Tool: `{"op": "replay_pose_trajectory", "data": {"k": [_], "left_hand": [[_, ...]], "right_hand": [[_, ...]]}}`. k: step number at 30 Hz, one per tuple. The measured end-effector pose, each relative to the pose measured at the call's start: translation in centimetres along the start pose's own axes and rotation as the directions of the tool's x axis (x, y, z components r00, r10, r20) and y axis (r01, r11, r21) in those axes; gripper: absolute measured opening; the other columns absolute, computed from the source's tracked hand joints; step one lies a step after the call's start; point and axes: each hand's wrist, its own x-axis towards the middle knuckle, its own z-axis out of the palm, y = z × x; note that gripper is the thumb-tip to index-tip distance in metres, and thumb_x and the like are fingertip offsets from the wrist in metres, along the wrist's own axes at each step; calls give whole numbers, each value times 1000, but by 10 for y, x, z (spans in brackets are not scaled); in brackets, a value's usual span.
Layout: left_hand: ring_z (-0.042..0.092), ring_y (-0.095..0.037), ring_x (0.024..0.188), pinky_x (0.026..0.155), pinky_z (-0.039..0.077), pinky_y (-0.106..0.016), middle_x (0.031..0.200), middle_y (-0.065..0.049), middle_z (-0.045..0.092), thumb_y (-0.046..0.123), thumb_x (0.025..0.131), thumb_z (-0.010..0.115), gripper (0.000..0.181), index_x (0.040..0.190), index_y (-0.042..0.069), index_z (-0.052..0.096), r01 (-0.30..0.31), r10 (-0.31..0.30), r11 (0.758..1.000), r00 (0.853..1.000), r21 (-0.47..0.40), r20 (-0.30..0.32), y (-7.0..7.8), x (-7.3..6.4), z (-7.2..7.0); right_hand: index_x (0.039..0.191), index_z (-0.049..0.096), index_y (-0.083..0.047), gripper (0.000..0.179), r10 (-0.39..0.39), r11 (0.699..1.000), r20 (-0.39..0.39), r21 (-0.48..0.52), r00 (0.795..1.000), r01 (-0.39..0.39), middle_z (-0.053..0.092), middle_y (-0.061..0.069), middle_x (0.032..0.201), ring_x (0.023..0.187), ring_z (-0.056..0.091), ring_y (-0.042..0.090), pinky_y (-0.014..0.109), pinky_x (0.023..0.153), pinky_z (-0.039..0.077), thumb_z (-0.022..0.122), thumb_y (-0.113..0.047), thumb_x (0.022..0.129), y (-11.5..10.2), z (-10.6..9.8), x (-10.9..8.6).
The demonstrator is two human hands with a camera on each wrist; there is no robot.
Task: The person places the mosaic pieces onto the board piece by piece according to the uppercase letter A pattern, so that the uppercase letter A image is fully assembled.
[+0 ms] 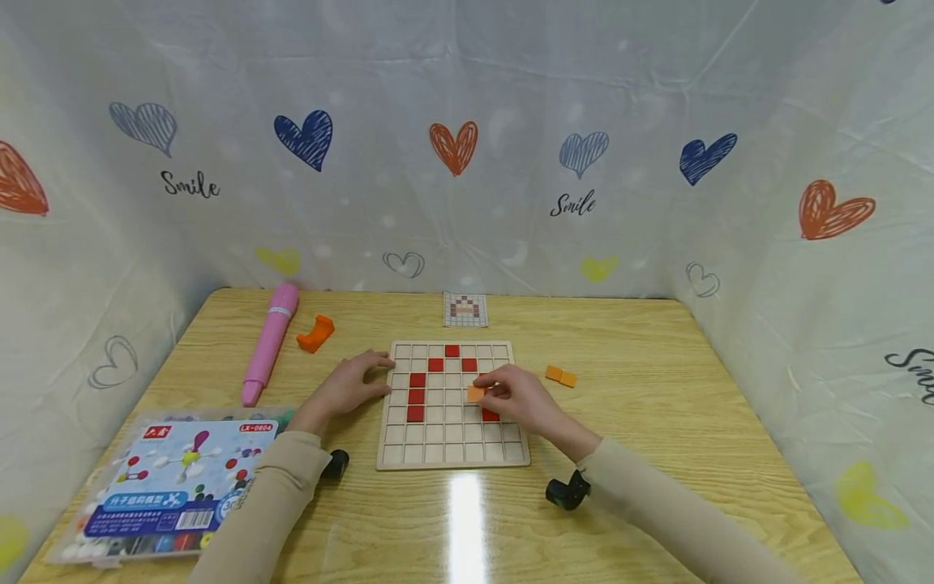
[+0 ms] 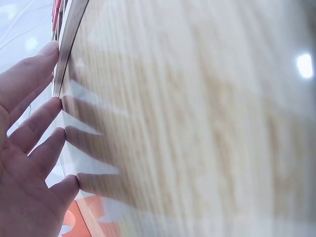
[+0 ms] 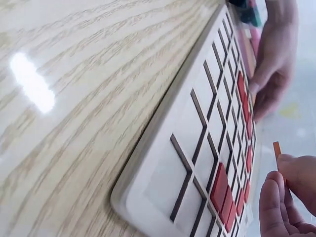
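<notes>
On the table lies a wooden grid board [image 1: 414,456] with red square tiles [image 1: 415,397] set in some of its cells, forming an arch-like outline. My right hand [image 1: 520,396] pinches a small orange square tile [image 1: 475,394] between thumb and fingers over the right part of the board. In the right wrist view this orange tile [image 3: 277,149] is raised above the grid, seen nearly edge-on. At the board's left side is my left hand [image 1: 349,389], its thumb and fingertips at the frame's edge. The left wrist view shows those fingers spread, with fingertips down at the tabletop.
Two orange tiles [image 1: 560,375] lie right of the board. Behind it is a small pattern card [image 1: 465,316]. To the left are a pink wand-like object [image 1: 267,349], an orange curved piece [image 1: 316,334] and a clear plastic box [image 1: 178,478] with coloured balls.
</notes>
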Motion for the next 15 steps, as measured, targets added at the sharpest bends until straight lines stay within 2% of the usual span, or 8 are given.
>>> {"op": "replay_pose_trajectory", "data": {"k": [7,15], "left_hand": [[26,-48,148,119,12,-69,151,-23,47,16,95,69,42,134,1,60,-16,16,1000,1000,8,-7,-1,-1,0],[26,-48,148,119,13,-69,150,-24,48,17,95,69,42,133,1,60,-28,28,999,1000,17,-10,-1,0,0]], "right_hand": [[119,73,-7,27,-4,1000,41,-19,999,5,69,8,115,98,67,19,32,86,57,69,-10,93,-8,16,16],[119,73,-6,27,54,999,56,1,997,-54,71,9,118,104,70,24,35,89,58,70,-10,93,-13,32,35]]}}
